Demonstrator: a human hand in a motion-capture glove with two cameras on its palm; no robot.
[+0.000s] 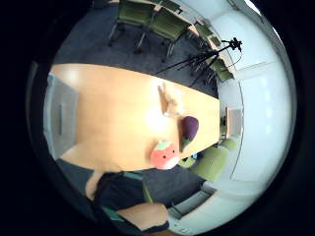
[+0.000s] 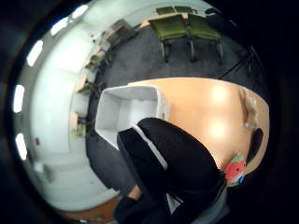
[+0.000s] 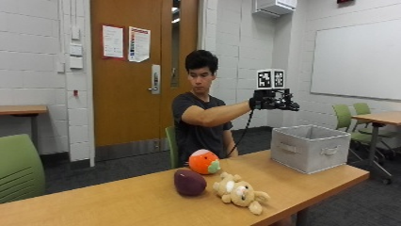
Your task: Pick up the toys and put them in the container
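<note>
Gloved right hand [image 3: 274, 101] raised above the grey container [image 3: 309, 148], fingers relaxed, holding nothing. On the surface [image 3: 125, 200], at the container's 8 o'clock: orange toy [image 3: 204, 162], purple toy [image 3: 190, 182], plush bear [image 3: 240, 191].

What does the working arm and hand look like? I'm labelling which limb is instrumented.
The right hand wears a bulky black glove; in the thumb side palm view its fingers show black with a thin white strip. The arm is bare below a short dark T-shirt sleeve.
</note>
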